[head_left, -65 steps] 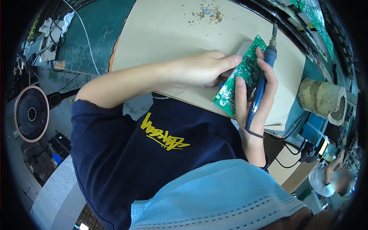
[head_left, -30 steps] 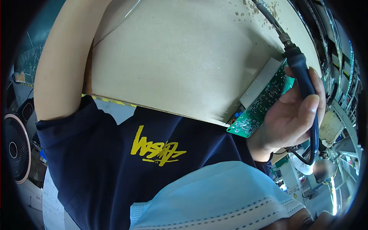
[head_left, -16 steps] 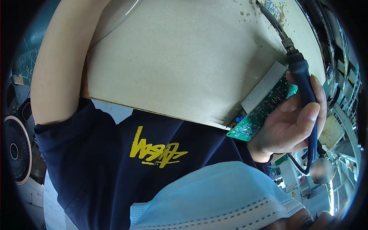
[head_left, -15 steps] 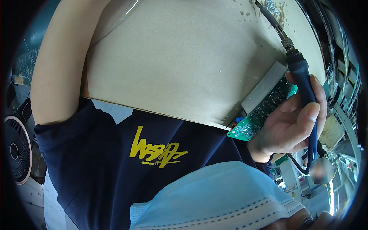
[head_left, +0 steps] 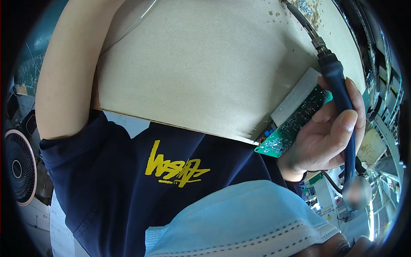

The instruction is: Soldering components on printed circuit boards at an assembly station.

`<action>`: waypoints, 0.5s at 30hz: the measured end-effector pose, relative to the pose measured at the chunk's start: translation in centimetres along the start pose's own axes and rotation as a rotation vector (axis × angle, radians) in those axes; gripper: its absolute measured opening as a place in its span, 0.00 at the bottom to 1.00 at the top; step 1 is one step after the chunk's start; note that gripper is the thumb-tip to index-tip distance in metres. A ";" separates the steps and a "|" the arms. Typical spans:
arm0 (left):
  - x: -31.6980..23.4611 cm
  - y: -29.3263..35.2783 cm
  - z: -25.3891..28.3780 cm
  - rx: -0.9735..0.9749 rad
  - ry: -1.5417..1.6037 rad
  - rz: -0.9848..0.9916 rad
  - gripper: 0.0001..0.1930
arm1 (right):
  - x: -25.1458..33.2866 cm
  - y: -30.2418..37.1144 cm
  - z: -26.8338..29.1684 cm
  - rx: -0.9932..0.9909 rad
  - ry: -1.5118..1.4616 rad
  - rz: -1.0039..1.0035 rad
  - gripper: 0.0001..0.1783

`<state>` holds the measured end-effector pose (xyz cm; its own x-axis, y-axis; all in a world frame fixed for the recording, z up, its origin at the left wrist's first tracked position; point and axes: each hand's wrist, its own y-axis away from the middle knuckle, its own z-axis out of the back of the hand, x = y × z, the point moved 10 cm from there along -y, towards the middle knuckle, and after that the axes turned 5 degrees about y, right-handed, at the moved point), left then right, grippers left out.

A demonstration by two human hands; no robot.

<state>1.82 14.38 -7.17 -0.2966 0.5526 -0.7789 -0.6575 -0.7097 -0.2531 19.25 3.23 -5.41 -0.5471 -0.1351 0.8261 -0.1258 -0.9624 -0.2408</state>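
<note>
Gripping soldering iron [head_left: 338, 81] as before, right hand [head_left: 325, 137] fingers curled, green circuit board [head_left: 295, 124] unmoved, left hand unseen.

One head-worn fisheye camera covers my work, mounted left of its twin and aimed steeply down my chest. It sits very close: my face mask [head_left: 239, 222] fills the lower edge and my shirt [head_left: 162, 180] the middle. The board [head_left: 214, 64] bends toward the rim. No second view is supplied for overlap.
</note>
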 end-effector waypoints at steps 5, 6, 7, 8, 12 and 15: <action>0.8 -0.3 0.1 0.052 0.145 0.080 0.06 | 0.5 -0.2 -0.3 0.032 -0.039 0.036 0.26; 1.2 -0.4 0.4 0.035 0.158 0.117 0.06 | 0.3 -0.2 -0.2 0.020 -0.015 0.008 0.27; 1.4 -0.4 0.5 0.027 0.163 0.134 0.06 | 0.6 -0.2 -0.4 0.038 -0.039 0.031 0.27; 1.6 -0.4 0.6 0.018 0.169 0.151 0.06 | 0.6 -0.2 -0.4 0.029 -0.027 0.031 0.27; 0.3 0.2 0.4 -0.036 0.005 0.004 0.06 | 0.8 -0.2 -0.7 0.017 -0.002 0.059 0.27; -0.4 0.7 0.4 -0.087 -0.133 -0.097 0.06 | 0.8 -0.2 -0.8 -0.002 -0.015 0.067 0.27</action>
<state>1.21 13.84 -6.77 -0.3276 0.6687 -0.6674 -0.6264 -0.6826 -0.3765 18.17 3.50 -5.15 -0.5422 -0.2026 0.8155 -0.0908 -0.9507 -0.2965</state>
